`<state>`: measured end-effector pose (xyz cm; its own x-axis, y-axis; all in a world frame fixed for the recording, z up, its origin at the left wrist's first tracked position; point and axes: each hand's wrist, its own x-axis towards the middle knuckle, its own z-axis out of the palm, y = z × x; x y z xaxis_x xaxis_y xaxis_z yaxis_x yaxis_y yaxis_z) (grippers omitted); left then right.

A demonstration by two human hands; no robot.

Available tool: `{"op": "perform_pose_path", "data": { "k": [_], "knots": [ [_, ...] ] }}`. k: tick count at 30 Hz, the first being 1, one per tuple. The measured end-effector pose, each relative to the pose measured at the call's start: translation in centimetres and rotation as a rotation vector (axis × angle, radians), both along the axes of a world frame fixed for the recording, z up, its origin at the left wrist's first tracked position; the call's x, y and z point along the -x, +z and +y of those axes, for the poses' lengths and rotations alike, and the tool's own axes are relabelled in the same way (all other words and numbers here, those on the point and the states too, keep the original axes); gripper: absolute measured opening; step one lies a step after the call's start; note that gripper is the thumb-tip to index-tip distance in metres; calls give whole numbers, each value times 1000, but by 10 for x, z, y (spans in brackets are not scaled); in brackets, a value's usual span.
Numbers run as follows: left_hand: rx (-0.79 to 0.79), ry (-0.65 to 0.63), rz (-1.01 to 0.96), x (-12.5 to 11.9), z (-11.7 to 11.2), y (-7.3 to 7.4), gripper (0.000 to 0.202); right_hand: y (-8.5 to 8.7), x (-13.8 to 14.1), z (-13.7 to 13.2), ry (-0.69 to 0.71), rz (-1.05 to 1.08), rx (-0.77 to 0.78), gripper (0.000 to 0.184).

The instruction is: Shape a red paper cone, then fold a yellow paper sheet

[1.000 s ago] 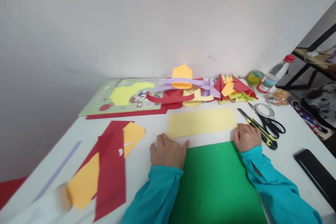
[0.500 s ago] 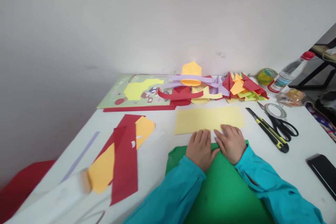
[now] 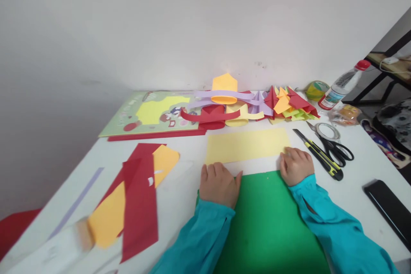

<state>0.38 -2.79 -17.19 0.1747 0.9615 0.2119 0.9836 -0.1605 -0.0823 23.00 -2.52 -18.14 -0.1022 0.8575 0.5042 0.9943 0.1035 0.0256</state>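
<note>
A large green paper [image 3: 272, 218] lies at the table's front, reaching out of view below. My left hand [image 3: 220, 184] rests palm down on its far left corner, fingers stretched forward and thumb apart. At the far right corner, my right hand [image 3: 297, 166] is closed, its fingers curled over the paper's edge; the corner itself is hidden. Just beyond the hands lies a pale yellow paper strip [image 3: 247, 144], and the right knuckles come near its right end.
Right of my hands lie a utility knife [image 3: 319, 156], black scissors [image 3: 335, 147], a tape roll [image 3: 327, 131] and a black phone-like object [image 3: 388, 205]. Left are red paper [image 3: 139, 205] and orange pieces [image 3: 107, 218]. Folded paper shapes [image 3: 290, 102] and a bottle [image 3: 343, 85] stand behind.
My hands have moved apart along the green paper's far edge, left hand leftward and right hand rightward. The edge between them now shows. The view has shifted slightly to the right.
</note>
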Motion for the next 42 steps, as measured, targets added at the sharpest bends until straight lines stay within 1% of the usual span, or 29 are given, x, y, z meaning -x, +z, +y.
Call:
{"op": "perform_pose_path", "data": {
  "k": [2,4,10,14,16,17,19,21,23,26,29,33,39,42],
  "knots": [
    [10,42,24,-1,0,3,61,-2,-10,1,-63,-24,-26,21],
    [21,69,38,-1,0,5,61,-4,-16,2,-93,-38,-51,20],
    [6,101,73,4,2,3,62,-9,-21,4,-83,-23,-60,18],
    [-42,66,15,4,0,-3,63,-10,-19,7,-46,-12,-119,19],
    [-86,11,-32,2,-1,-7,61,-8,-14,8,-11,11,-155,20],
    [-92,-38,-63,1,-2,-10,60,-6,-10,8,11,24,-160,20],
    [-66,-157,-124,-3,-1,-15,57,-2,3,8,60,41,-129,18],
    [-23,-257,-164,-7,2,-18,56,3,19,7,81,45,-89,22],
    [7,-290,-180,-11,5,-18,55,6,36,5,90,52,-51,25],
    [23,-292,-192,-17,9,-14,50,6,52,4,176,45,48,29],
    [24,-307,-186,-20,10,-11,46,2,57,6,232,41,138,31],
    [29,-308,-171,-19,9,-10,45,-1,55,8,227,24,175,31],
    [44,-285,-159,-20,8,-4,44,3,53,6,235,16,200,31],
    [40,-249,-146,-18,5,-3,44,4,50,5,194,17,193,30]
  ]
}}
